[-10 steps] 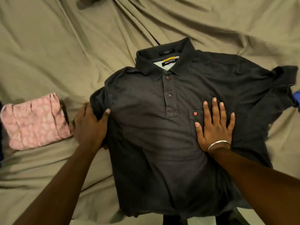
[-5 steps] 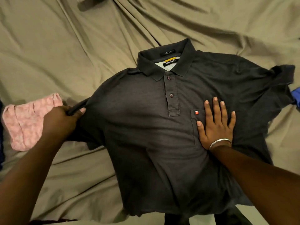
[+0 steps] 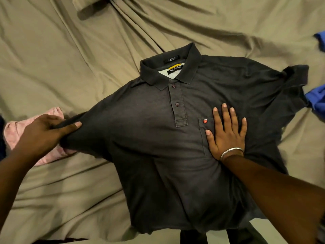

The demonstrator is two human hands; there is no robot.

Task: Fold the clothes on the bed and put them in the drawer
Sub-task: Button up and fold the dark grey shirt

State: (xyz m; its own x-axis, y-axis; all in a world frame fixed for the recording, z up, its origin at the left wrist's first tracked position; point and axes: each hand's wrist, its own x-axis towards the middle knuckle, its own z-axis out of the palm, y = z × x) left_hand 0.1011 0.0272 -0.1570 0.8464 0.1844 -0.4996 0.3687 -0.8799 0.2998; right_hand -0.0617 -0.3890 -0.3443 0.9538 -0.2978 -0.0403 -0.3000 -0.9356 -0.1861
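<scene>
Rumpled olive sheet (image 3: 52,55) around dark polo shirt (image 3: 149,138), left hand (image 3: 44,134) grip pinching sleeve edge, right hand (image 3: 226,132) flat.

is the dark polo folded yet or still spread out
Spread out, not folded. The dark polo lies front up; the left hand grips its sleeve, the right hand lies flat by the pocket.

The one camera sits on my head, looking forward and steeply down at the bed sheet (image 3: 61,50). It is close: my forearms enter from the bottom edge, and the polo shirt (image 3: 158,147) fills the middle.
</scene>
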